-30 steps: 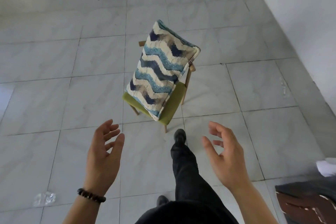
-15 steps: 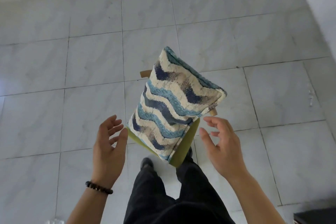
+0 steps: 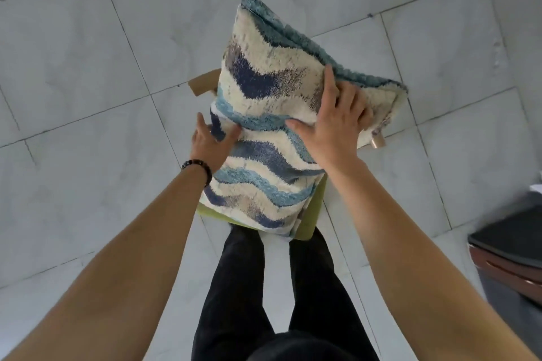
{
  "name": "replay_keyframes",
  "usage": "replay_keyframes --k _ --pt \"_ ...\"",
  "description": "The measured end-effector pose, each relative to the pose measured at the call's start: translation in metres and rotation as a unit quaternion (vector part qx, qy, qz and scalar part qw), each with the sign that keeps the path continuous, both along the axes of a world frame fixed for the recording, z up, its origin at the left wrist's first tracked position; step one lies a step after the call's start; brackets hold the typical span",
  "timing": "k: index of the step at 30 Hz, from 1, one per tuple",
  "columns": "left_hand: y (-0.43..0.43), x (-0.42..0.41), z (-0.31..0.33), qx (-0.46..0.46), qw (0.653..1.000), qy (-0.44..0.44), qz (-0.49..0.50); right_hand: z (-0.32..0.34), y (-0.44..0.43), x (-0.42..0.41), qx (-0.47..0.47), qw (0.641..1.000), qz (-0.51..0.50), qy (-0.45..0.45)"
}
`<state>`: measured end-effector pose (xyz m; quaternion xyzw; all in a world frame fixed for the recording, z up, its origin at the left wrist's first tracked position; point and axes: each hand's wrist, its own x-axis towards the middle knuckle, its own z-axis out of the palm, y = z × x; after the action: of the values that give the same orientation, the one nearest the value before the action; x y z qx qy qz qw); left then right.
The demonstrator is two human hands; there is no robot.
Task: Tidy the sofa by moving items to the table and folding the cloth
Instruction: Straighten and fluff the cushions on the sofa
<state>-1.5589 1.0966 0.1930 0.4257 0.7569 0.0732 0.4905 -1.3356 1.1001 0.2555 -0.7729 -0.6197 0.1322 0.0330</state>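
A cushion with cream, blue and navy wave stripes leans upright on a green-seated wooden chair straight ahead of me. My left hand, with a dark bead bracelet on the wrist, grips the cushion's left edge, thumb on the front face. On the cushion's upper right part lies my right hand, fingers spread and curled over its top right edge. The chair's backrest is mostly hidden behind the cushion; only its two wooden ends show.
Grey marbled floor tiles surround the chair. A dark piece of furniture with a brown edge sits at the right border. My legs in black trousers stand just in front of the chair.
I have stepped up close to the chair. Both hands, which were open and apart in the air, have reached forward and taken hold of the cushion.
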Motion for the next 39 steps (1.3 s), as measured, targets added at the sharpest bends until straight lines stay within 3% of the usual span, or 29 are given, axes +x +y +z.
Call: replay_keyframes --k 2,5,12,16,20,23,27,31,35,37,39 --pt "0.006 0.003 -0.004 -0.034 0.999 -0.026 0.015 0.001 0.004 0.004 0.013 1.000 0.003 -0.015" --pt "-0.006 0.004 0.012 -0.014 0.996 -0.078 0.041 0.018 0.001 0.012 0.006 1.000 -0.015 0.003" --pt "-0.051 0.002 0.134 0.098 0.989 -0.077 0.077 0.121 -0.056 0.036 0.018 0.994 -0.070 0.084" --pt "-0.039 0.017 0.223 0.193 0.976 -0.099 0.006 0.193 -0.097 0.053 0.082 0.976 -0.164 0.119" --pt "-0.035 0.050 0.286 0.268 0.948 -0.138 -0.100 0.250 -0.158 0.060 0.219 0.942 -0.204 0.152" --pt "-0.045 0.089 0.305 0.313 0.918 -0.147 -0.193 0.280 -0.205 0.063 0.313 0.924 -0.201 0.091" --pt "-0.079 0.149 0.332 0.394 0.849 -0.124 -0.329 0.314 -0.260 0.077 0.300 0.941 -0.134 -0.085" --pt "-0.139 0.207 0.364 0.486 0.727 -0.119 -0.470 0.336 -0.320 0.102 0.202 0.946 -0.146 -0.209" --pt "-0.217 0.258 0.384 0.578 0.610 -0.146 -0.522 0.345 -0.398 0.141 0.186 0.919 -0.251 -0.240" --pt "-0.256 0.286 0.390 0.617 0.566 -0.153 -0.524 0.342 -0.446 0.166 0.231 0.898 -0.300 -0.223" --pt "-0.297 0.315 0.395 0.639 0.536 -0.108 -0.541 0.336 -0.501 0.193 0.283 0.877 -0.337 -0.193"
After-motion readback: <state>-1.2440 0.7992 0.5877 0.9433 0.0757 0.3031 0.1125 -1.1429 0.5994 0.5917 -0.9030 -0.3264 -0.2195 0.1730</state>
